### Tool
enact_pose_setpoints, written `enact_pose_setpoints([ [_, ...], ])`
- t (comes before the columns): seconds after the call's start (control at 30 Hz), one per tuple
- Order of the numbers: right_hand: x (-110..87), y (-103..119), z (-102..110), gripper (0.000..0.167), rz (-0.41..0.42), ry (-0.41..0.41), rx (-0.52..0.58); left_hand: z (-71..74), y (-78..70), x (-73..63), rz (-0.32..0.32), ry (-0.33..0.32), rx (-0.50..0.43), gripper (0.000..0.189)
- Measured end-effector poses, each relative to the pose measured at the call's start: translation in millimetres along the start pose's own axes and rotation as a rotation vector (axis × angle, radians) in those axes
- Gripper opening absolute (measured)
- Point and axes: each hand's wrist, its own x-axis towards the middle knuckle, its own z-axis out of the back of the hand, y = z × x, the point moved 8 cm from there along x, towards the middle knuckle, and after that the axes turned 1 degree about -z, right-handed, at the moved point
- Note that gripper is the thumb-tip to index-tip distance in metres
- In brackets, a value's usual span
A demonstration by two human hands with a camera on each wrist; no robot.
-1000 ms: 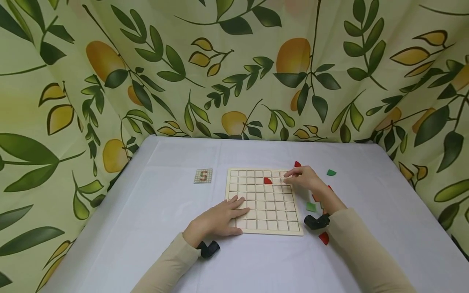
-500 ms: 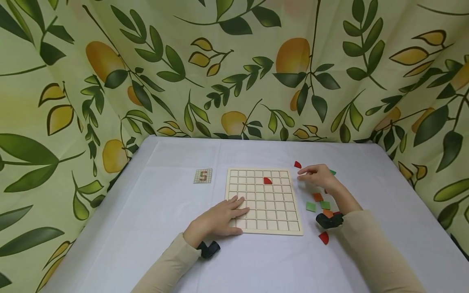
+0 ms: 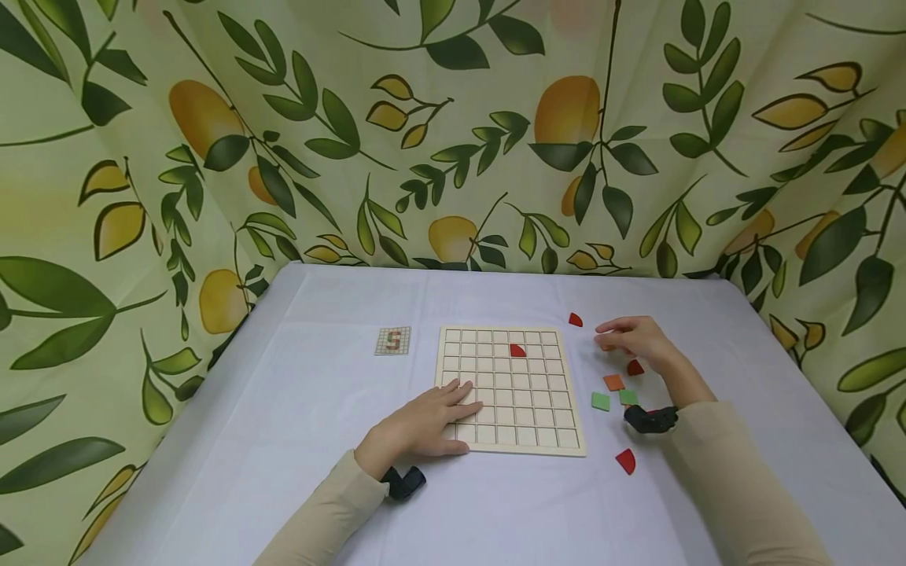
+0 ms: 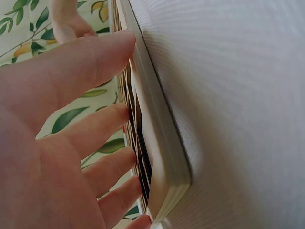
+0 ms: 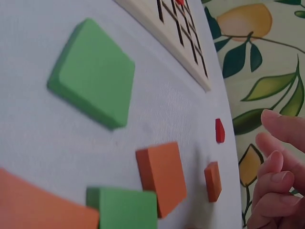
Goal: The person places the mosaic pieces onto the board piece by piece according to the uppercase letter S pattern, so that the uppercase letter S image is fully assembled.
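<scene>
My left hand (image 3: 425, 420) rests with spread fingers on the near left corner of a wooden grid board (image 3: 510, 440); in the left wrist view its thumb (image 4: 105, 55) lies along the board's edge. One red quarter-circle tile (image 3: 518, 350) sits in a cell near the board's top. Off the board's right side, my right hand (image 3: 640, 339) hovers over the table, fingers loosely bent and holding nothing. Under its fingertips in the right wrist view is an orange tile (image 5: 213, 181). A red quarter-circle tile (image 3: 576, 320) lies just left of it, another red tile (image 3: 635, 367) below its palm.
Right of the board lie a green square tile (image 3: 600, 401), an orange square tile (image 3: 613, 383) and a second green tile (image 3: 628, 397). A red quarter-circle (image 3: 626, 461) is nearer the front. Left of the board lies a small gridded card (image 3: 392, 340) with an S pattern. A patterned curtain (image 3: 453, 157) hangs behind.
My right hand has moved right, from over the board's upper right corner to above the loose tiles, and now covers the green tile at the back. The left hand stays put.
</scene>
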Motion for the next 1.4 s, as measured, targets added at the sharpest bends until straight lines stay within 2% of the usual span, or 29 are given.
enact_pose_setpoints([
  [0.3,6.8,-16.5,8.0,0.051,-0.021,0.004,-0.031,-0.7,0.5,0.0,-0.012,-0.005,0.012,0.066],
  [0.63,11.0,-19.5,11.2,0.056,-0.026,0.040,-0.035,-0.5,0.8,-0.3,-0.013,-0.006,0.022,0.066],
  [1.0,22.2,-36.1,7.3,0.053,-0.105,0.047,-0.035,0.3,-0.6,-1.3,-0.012,0.000,0.002,0.066],
  [1.4,25.6,-38.8,10.8,0.048,-0.100,0.029,-0.069,-0.4,0.4,-0.5,0.003,0.010,-0.001,0.065],
])
